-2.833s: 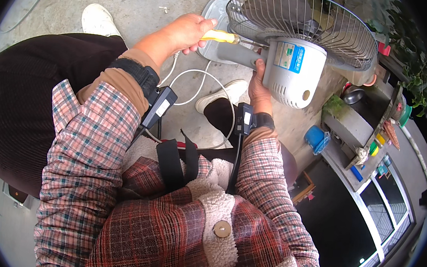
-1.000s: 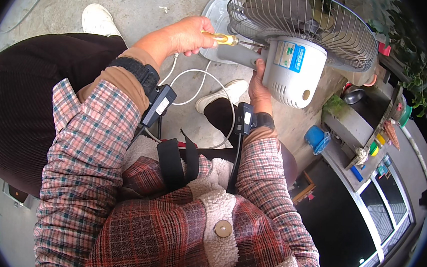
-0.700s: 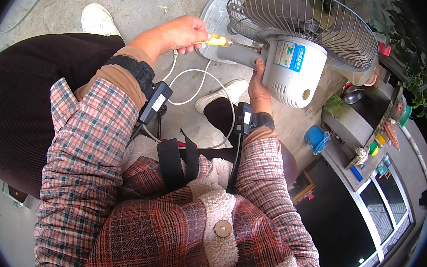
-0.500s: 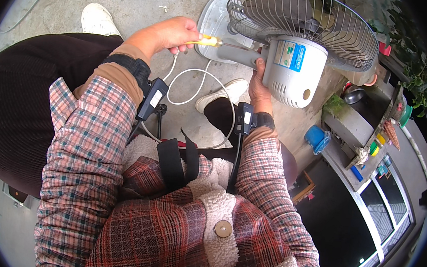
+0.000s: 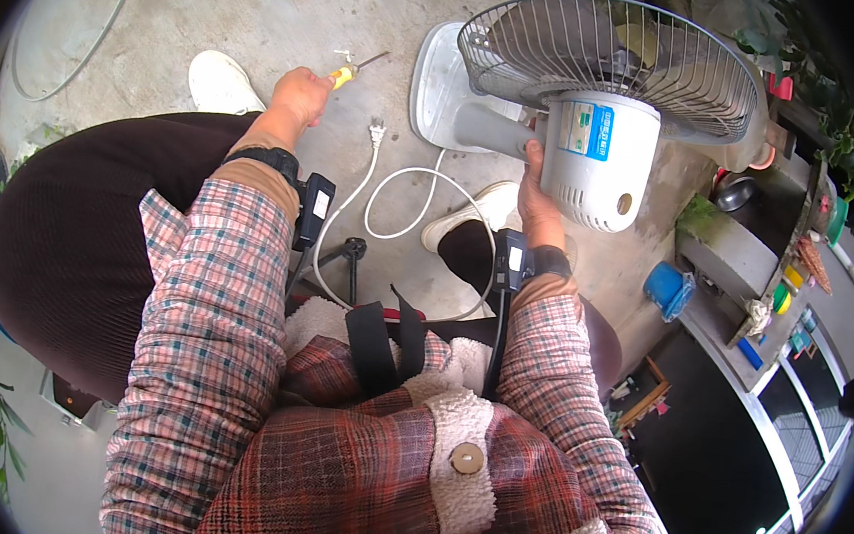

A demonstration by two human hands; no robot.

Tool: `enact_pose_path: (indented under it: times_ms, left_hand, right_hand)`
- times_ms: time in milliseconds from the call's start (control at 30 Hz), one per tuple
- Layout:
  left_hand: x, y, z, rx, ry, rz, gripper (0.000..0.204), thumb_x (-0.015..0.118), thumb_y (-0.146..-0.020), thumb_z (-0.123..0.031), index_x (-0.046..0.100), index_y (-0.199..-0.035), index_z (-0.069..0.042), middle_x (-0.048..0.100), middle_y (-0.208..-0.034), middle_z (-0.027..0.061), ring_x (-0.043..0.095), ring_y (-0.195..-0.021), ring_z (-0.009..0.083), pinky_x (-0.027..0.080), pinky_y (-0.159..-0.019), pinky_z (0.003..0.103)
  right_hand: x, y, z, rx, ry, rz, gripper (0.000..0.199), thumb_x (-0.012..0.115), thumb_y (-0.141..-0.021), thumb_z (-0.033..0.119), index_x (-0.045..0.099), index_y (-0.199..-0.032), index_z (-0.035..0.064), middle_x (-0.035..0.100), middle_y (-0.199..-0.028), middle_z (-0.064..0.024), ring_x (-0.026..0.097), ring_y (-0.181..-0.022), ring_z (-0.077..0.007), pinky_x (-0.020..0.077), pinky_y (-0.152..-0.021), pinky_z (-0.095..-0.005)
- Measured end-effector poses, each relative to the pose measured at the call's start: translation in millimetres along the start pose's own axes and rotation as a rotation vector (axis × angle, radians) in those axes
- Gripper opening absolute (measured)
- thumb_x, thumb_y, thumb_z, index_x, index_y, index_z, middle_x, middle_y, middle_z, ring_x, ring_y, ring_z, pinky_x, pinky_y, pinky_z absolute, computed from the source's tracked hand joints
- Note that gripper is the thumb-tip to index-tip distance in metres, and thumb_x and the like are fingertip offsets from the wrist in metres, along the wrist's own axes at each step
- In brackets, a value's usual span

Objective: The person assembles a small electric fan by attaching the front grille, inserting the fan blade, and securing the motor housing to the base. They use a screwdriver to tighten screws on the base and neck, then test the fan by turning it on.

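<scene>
A yellow-handled screwdriver is gripped in my left hand, its metal shaft angled up and to the right over the concrete. Beside it on the ground lies a small pale piece too small to name. My right hand is wrapped round the neck of an electric fan, just behind its white motor housing, with some fingers hidden. The fan lies tilted, its wire cage at the far side and its pale grey base to the left. A white power cord loops over the floor, its plug close to my left hand.
White shoes stand on the concrete floor. A blue bucket sits by a concrete trough on the right, with a metal bowl. Plants grow at the left and upper right rims. A hose curves at the upper left.
My left hand has drawn the screwdriver away from the fan's neck and out to the left, over the floor. My right hand keeps hold of the fan. The whole view has shifted slightly.
</scene>
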State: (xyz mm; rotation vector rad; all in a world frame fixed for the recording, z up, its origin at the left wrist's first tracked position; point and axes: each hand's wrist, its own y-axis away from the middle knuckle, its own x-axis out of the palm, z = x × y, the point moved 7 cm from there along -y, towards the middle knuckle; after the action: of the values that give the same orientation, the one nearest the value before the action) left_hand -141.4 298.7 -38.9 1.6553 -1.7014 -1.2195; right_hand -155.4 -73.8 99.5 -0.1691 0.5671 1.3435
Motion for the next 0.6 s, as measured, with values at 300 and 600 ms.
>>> enact_pose_path:
  times_ms: [300, 600]
  left_hand:
    - [-18, 8, -9, 0.017, -0.467, -0.182, 0.034, 0.061, -0.088, -0.029, 0.062, -0.106, 0.0, 0.067, -0.105, 0.0205, 0.065, -0.101, 0.0327, 0.052, -0.082, 0.041]
    - [-15, 30, -21, 0.088, -0.568, -0.173, 0.031, 0.062, -0.087, -0.019, 0.059, -0.113, -0.002, 0.064, -0.112, 0.0202, 0.061, -0.108, 0.0358, 0.049, -0.089, 0.043]
  right_hand:
    - [-3, 2, 0, 0.04, 0.182, -0.037, 0.049, 0.064, -0.09, 0.034, 0.056, -0.125, 0.0011, 0.058, -0.122, -0.0111, 0.051, -0.113, -0.0214, 0.0362, -0.102, -0.0355]
    - [0, 6, 20, 0.01, 0.12, -0.033, 0.048, 0.068, -0.088, 0.031, 0.057, -0.126, 0.0034, 0.06, -0.121, -0.0111, 0.053, -0.11, -0.0254, 0.0394, -0.098, -0.038]
